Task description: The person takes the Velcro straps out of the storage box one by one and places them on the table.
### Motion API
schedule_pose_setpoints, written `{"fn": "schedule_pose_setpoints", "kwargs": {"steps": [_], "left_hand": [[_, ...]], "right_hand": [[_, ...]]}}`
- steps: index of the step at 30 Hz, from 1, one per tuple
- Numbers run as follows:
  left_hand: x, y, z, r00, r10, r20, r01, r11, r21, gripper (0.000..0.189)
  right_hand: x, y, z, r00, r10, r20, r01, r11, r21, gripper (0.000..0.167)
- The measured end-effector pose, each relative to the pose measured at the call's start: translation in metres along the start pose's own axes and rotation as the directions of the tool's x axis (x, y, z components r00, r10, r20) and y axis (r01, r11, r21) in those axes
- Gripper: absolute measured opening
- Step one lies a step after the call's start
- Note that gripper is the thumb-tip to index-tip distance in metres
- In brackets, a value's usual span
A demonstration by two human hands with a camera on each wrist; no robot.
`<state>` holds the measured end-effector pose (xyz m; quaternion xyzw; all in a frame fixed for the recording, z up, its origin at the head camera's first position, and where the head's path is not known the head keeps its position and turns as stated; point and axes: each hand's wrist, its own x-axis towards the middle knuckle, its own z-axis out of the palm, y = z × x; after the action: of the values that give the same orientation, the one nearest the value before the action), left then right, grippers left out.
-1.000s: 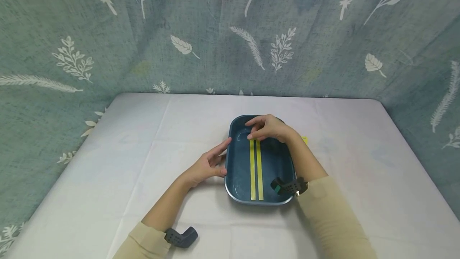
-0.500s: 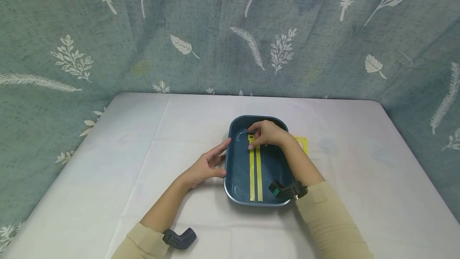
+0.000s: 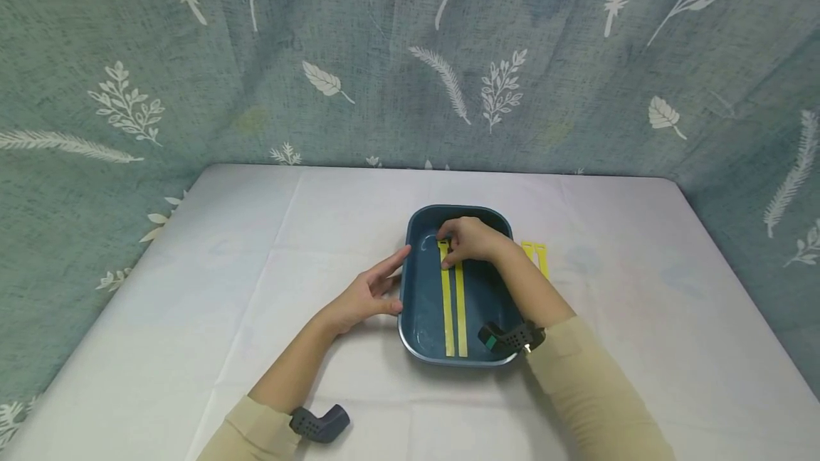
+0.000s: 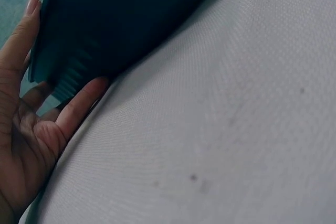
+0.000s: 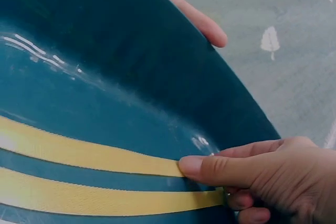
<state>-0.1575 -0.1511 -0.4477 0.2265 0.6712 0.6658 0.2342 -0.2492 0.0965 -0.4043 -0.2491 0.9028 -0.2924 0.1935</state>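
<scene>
A deep blue rectangular tray (image 3: 424,319) stands on the table, holding two long flat yellow strips laid side by side lengthwise. My right hand (image 3: 472,242) reaches in from the right and pinches the left yellow strip (image 3: 447,315) near its far end, where a slotted head shows. In the right wrist view the thumb (image 5: 210,166) presses on that strip. The right yellow strip (image 3: 462,315) runs under the hand, its far end hidden. My left hand (image 3: 366,299), fingers extended, touches the tray's left side; in the left wrist view its fingers lie along the outer wall (image 4: 121,19).
More yellow strips (image 3: 542,256) with slotted ends lie on the table right of the tray, partly hidden by the right forearm. White cloth (image 3: 307,233) covers the table. A green leaf-patterned curtain (image 3: 384,91) hangs behind its far edge.
The right hand has moved slightly nearer and left, bringing the left strip's head leftward, so the strips spread apart at the far end. The left hand stays against the tray.
</scene>
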Motion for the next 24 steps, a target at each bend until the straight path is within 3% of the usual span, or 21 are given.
{"fn": "schedule_pose_setpoints", "kwargs": {"steps": [11,16,24], "left_hand": [[0.0008,-0.0009,0.0001,1.0,0.006,0.001,-0.006,1.0,0.016,0.094],[0.0005,0.0004,0.0004,1.0,0.007,-0.003,-0.007,1.0,0.017,0.092],[0.0012,0.0002,0.0007,1.0,-0.001,-0.007,0.001,1.0,0.025,0.091]], "right_hand": [[-0.0018,-0.0021,-0.0003,0.997,-0.064,-0.041,0.068,0.994,0.084,0.029],[-0.0015,-0.0021,-0.0005,0.998,-0.061,-0.029,0.065,0.983,0.169,0.028],[-0.0027,-0.0022,-0.0002,0.997,-0.077,-0.017,0.078,0.925,0.371,0.036]]}}
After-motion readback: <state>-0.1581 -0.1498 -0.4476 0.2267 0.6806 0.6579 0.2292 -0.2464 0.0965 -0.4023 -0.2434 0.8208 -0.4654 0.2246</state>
